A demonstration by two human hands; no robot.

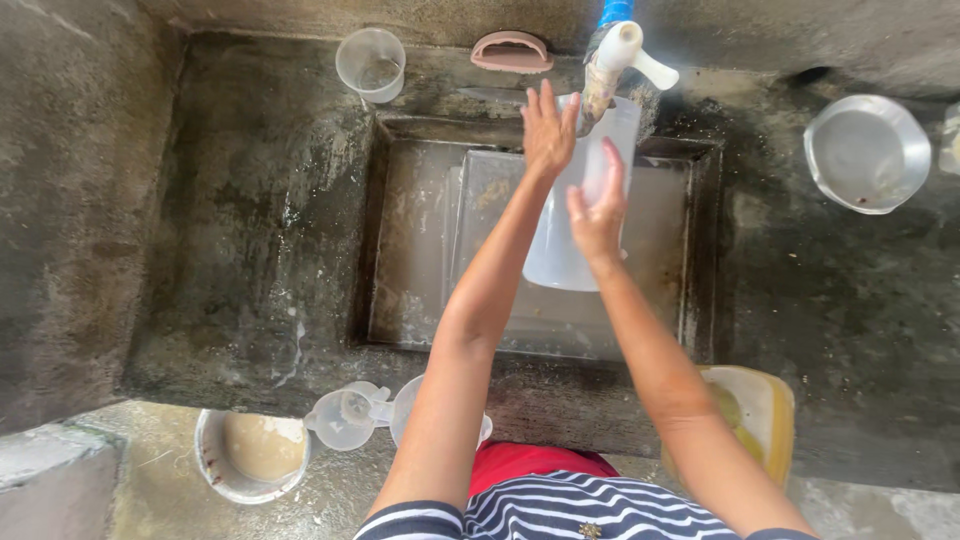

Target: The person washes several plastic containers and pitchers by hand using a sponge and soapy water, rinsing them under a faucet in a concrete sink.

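Both hands flat and spread: my left hand (548,128) and right hand (597,205) press the translucent white plastic jug (560,255) under the white tap (622,52), over the concrete sink's (400,250) back edge. I'd steady its base.

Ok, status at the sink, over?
Left hand open against translucent container under tap. Right hand on its side. Nothing blocking.

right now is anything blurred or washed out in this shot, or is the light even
Head view: soft, even daylight, no hard shadows; the metal bowl and white tap glare slightly; the translucent container looks washed out; both hands, left and right, are a little soft.
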